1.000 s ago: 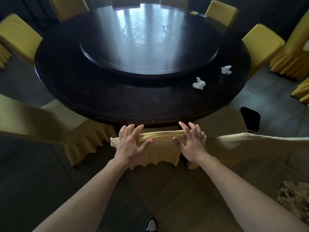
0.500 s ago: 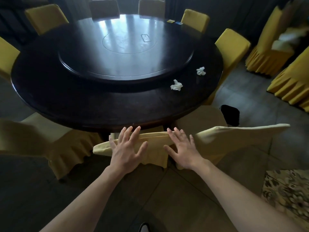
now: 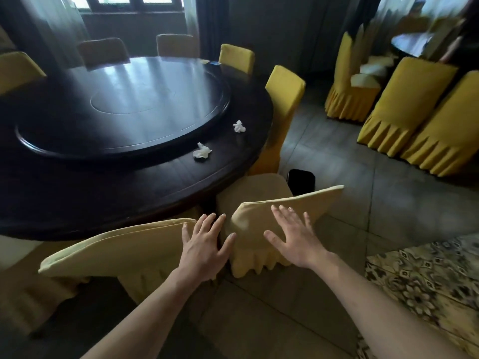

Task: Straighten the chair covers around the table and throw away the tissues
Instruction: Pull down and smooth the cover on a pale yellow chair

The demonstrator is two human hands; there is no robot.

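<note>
Since a second ago the view has swung to the right and both hands have moved off the top of one pale yellow chair back toward the next: the left hand now lies over the gap between the two backs, at the right end of the near chair cover, and the right hand lies spread on the next chair cover, at about 1 o'clock from it. Both hands are flat with fingers straight and splayed, gripping nothing; whether the palms actually press the cloth cannot be told.

The two crumpled tissues remain on the dark rim of the round table, outside the raised turntable: the nearer tissue at about 12 o'clock from the left hand, the farther tissue beyond it toward 1 o'clock. A black bin stands on the floor just behind the right-hand chair, at 12 o'clock from the right hand.

My reading is that smoothing of the second cover is just starting, with the tissues not yet dealt with. The risk from here is that a flat, sliding palm drags the loose cloth sideways and bunches the skirt, which already hangs in uneven folds below the right hand, instead of seating it. Pushing on the back could also shove the chair against the table edge or the bin.
</note>
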